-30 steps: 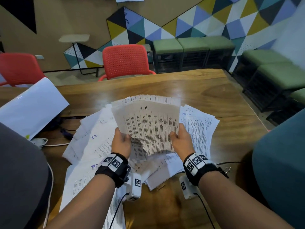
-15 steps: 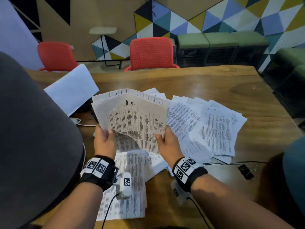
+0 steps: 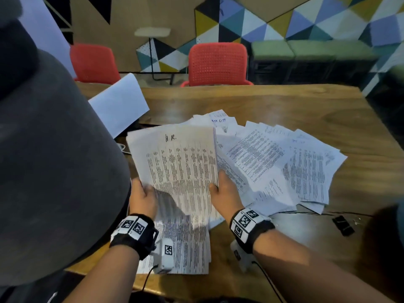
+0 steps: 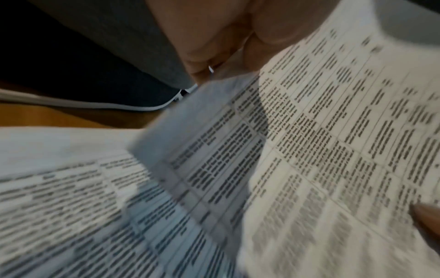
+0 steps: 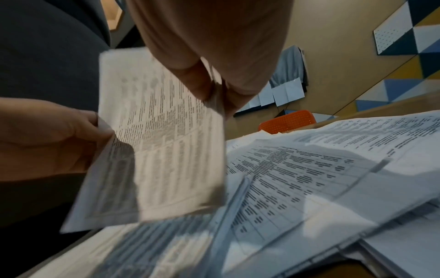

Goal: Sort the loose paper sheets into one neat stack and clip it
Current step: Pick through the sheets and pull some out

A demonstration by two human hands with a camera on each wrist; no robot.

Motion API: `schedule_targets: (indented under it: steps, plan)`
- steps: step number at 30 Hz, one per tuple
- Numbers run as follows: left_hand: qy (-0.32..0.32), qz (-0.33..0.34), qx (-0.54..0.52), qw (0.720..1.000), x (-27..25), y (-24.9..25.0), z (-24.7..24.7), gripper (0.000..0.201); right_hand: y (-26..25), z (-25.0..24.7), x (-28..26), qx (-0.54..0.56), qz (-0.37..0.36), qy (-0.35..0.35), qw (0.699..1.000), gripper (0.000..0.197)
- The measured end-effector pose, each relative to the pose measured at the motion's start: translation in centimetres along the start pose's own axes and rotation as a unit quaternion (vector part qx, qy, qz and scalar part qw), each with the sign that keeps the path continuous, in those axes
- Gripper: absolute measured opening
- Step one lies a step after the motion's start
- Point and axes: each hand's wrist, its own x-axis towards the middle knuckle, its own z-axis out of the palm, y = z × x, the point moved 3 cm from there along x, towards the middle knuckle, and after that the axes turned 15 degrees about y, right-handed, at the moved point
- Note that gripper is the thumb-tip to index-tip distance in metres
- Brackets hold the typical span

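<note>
Right now both hands pinch the held bundle (image 3: pixel 177 162) upright at its lower corners, left hand (image 3: pixel 143 197) and right hand (image 3: pixel 225 193), while the loose sheets (image 3: pixel 284 165) fan out across the desk (image 3: pixel 284 101) on the right hand's side.

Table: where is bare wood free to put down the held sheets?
Bare table lies beyond the fanned loose sheets, toward the red chair. Another patch lies between the right hand and the binder clip. The middle and near-left are crowded with paper.
</note>
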Motion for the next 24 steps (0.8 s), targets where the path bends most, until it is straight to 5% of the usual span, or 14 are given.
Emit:
schedule_targets:
  steps: [5, 9, 12, 18, 24]
  plan:
    - [-0.08, -0.079, 0.174, 0.978, 1.6, -2.4, 0.0, 0.029, -0.2, 1.4, -2.4, -0.022, 0.058, -0.136, 0.989, 0.049]
    - [-0.178, -0.11, 0.301, 0.93, 0.1, -5.8, -0.4, 0.04, 1.5, 3.0, -5.1, -0.091, 0.097, -0.238, 0.962, 0.042]
    - [-0.189, -0.131, 0.329, 0.916, -0.8, -7.4, -0.6, 0.038, 2.9, 4.0, -6.3, -0.119, 0.146, -0.243, 0.952, 0.048]
    - [-0.169, -0.137, 0.343, 0.914, -0.8, -8.6, -0.4, 0.037, 3.5, 4.7, -6.3, -0.201, 0.101, -0.229, 0.947, 0.049]
    - [-0.165, -0.146, 0.385, 0.896, -0.5, -9.2, 0.1, 0.061, 3.8, 5.2, -6.4, -0.257, 0.118, -0.233, 0.93, 0.061]
